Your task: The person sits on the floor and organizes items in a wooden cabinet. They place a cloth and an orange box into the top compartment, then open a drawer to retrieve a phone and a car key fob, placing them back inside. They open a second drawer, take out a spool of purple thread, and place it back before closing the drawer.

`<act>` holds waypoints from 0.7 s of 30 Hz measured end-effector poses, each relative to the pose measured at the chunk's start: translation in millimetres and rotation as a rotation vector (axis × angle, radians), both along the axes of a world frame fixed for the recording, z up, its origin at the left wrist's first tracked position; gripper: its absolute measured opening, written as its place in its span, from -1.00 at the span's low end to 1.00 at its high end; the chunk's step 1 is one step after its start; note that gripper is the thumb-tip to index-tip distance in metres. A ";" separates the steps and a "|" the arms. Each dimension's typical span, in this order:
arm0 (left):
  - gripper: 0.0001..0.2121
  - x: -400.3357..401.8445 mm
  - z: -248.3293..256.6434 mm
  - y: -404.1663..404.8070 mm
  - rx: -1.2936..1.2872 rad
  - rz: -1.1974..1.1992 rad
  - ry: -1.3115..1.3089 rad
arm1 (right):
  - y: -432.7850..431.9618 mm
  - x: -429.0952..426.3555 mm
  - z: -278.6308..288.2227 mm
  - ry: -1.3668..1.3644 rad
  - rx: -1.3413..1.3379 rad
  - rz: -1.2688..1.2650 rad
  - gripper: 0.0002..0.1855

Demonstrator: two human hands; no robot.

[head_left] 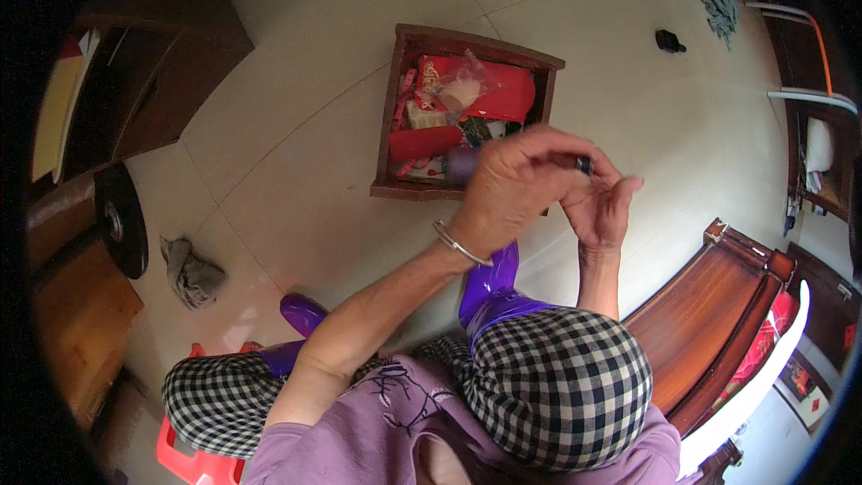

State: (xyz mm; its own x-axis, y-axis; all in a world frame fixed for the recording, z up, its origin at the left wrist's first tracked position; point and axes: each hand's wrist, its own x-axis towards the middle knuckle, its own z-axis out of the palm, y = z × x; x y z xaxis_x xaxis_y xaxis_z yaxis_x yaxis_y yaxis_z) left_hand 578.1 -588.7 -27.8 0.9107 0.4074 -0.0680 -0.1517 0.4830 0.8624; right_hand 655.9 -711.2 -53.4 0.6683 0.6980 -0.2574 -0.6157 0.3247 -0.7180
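My left hand [508,192], with a metal bangle at its wrist, is raised over the near right corner of a wooden drawer [386,135] on the floor. A small dark object [584,165] shows between its thumb and fingers; blur hides what it is. Close against those fingertips is my right hand [598,209], palm turned up and thumb apart; whether it also grips the object cannot be told. Inside the drawer lie a red fabric item [505,91], a clear plastic bag [463,84], a red roll [424,142] and a purple cylinder [460,165], partly covered by my left hand.
Purple boots [488,283] stand near the drawer. A grey cloth [192,275] and a small black object [669,41] lie on the tiled floor. Wooden furniture [700,323] is at right, a dark cabinet [168,67] at left. A red plastic stool [192,455] shows below.
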 end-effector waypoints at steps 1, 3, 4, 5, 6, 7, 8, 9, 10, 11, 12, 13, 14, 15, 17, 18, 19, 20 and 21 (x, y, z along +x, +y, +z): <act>-0.75 0.7 -2.7 5.1 0.083 0.038 0.068 | -10.9 4.5 -1.6 -0.105 -0.047 0.092 -0.67; -0.75 2.6 -7.7 12.1 0.165 0.083 0.128 | -25.8 7.2 1.1 -0.310 -0.215 0.185 -0.71; -0.75 4.5 -10.7 14.6 0.165 0.092 0.120 | -31.9 7.1 4.4 -0.409 -0.338 0.186 -0.72; -0.75 6.0 -14.0 15.7 0.164 0.100 0.114 | -36.0 7.7 7.3 -0.504 -0.463 0.186 -0.72; -0.75 7.9 -19.2 14.2 0.127 0.092 0.114 | -25.9 3.0 18.7 -0.540 -0.461 0.064 -0.75; -0.75 8.8 -20.0 13.5 0.072 0.098 0.103 | -20.8 1.8 25.0 -0.571 -0.478 0.041 -0.78; -0.75 9.5 -20.0 12.7 0.017 0.105 0.094 | -17.2 2.2 29.6 -0.601 -0.495 0.019 -0.81; -0.75 10.3 -19.8 12.8 -0.039 0.110 0.086 | -16.8 4.0 32.5 -0.630 -0.514 -0.004 -0.83; -0.74 11.0 -19.4 14.1 -0.010 0.105 0.069 | -19.1 6.4 32.4 -0.577 -0.541 0.021 -0.87; -0.74 12.1 -16.4 14.9 -0.046 0.105 0.066 | -23.7 7.2 29.6 -0.668 -0.596 0.069 -0.86; -0.75 12.6 -10.7 16.1 -0.079 0.107 0.068 | -28.4 7.1 25.4 -0.754 -0.647 0.120 -0.86; -0.75 12.9 -5.5 18.2 -0.113 0.110 0.070 | -31.9 6.7 23.9 -0.840 -0.699 0.173 -0.85; -0.75 12.7 -2.1 22.4 -0.081 0.104 0.102 | -34.6 4.9 25.3 -0.831 -0.715 0.219 -0.88; -0.75 11.9 1.4 27.2 -0.059 0.112 0.107 | -37.6 2.6 22.3 -0.896 -0.705 0.211 -0.89; -0.75 10.5 6.2 37.4 -0.015 0.130 0.117 | -44.6 -1.4 12.2 -1.026 -0.685 0.197 -0.91; -0.75 7.7 4.4 44.1 0.009 0.164 0.080 | -45.3 -3.8 12.2 -1.032 -0.694 0.219 -0.93; -0.75 5.6 4.3 50.5 0.028 0.184 0.063 | -46.3 -5.3 10.7 -1.065 -0.694 0.223 -0.94; -0.74 3.7 4.4 56.6 0.047 0.205 0.046 | -47.6 -6.2 8.3 -1.098 -0.693 0.227 -0.94; -0.74 2.1 3.8 63.1 0.065 0.226 0.029 | -48.6 -6.8 6.6 -1.132 -0.692 0.232 -0.95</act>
